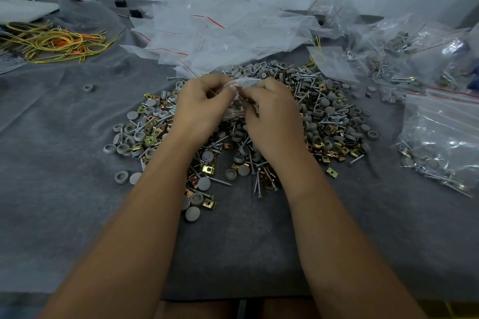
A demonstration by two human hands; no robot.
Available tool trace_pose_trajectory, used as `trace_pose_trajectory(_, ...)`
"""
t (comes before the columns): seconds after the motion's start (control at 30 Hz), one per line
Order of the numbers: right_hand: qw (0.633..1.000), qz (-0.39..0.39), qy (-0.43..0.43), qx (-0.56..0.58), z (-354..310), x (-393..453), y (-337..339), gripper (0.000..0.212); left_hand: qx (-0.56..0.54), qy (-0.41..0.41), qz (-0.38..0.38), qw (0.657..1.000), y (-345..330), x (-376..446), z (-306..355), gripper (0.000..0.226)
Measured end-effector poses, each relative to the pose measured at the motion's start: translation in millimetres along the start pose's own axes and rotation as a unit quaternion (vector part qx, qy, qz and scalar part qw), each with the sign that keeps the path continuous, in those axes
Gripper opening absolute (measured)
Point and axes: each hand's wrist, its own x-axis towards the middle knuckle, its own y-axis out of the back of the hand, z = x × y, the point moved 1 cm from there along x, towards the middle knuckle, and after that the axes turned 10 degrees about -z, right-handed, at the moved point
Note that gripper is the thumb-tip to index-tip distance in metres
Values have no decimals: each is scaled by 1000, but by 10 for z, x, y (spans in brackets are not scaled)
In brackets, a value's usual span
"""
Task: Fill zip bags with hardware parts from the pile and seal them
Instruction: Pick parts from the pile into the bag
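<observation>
Above the pile (259, 122) at the table's middle, a small zip bag (242, 85) is pinched at its top by the left hand (201, 109) and right hand (272, 111), apparently being sealed, so pressing along the strip is called for next.

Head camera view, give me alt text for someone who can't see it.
Two bare hands, left hand and right hand, pinch a small clear zip bag over a pile of screws, grey caps and brass clips on a grey cloth. Empty bags lie behind the pile; filled bags lie to the right.
</observation>
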Motion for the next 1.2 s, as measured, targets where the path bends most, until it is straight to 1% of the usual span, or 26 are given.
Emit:
trace_pose_trajectory(0.23,998,30,-38,51,-45,-10,26,20,-7,-13,-14,1000,-5,-8,48,16)
trace_pose_trajectory(0.33,997,25,-50,62,-49,-18,16,11,-9,-17,-22,1000,-11,-8,69,17)
trace_pose_trajectory(0.47,999,-1,-25,23,-31,-15,-18,14,-9,-9,-15,1000,-19,-5,64,23)
trace_pose_trajectory(0.57,1000,-14,-5,12,-23,-12,-33,18,-4,-2,2,1000,-21,3,43,23)
trace_pose_trajectory(0.63,999,13,3,31,-36,-15,-14,17,5,8,32,999,-15,16,8,21)
trace_pose_trajectory(0.73,994,87,-3,66,-48,-20,45,14,25,22,86,996,9,36,-64,26)
trace_pose_trajectory(0.83,983,152,-50,94,-19,-22,108,16,40,26,114,992,31,46,-111,30)
trace_pose_trajectory(0.9,974,163,-94,128,15,-16,146,19,53,30,130,990,39,53,-133,29)
trace_pose_trajectory(0.97,970,133,-135,153,56,-3,153,23,56,38,142,988,46,65,-153,29)
trace_pose_trajectory(1.07,978,24,-160,132,110,12,110,26,56,48,158,985,61,83,-178,28)
trace_pose_trajectory(1.13,986,-47,-145,68,117,11,69,25,58,54,168,983,75,87,-186,28)
trace_pose_trajectory(1.2,987,-101,-122,-36,109,6,28,25,53,57,172,982,83,90,-191,30)
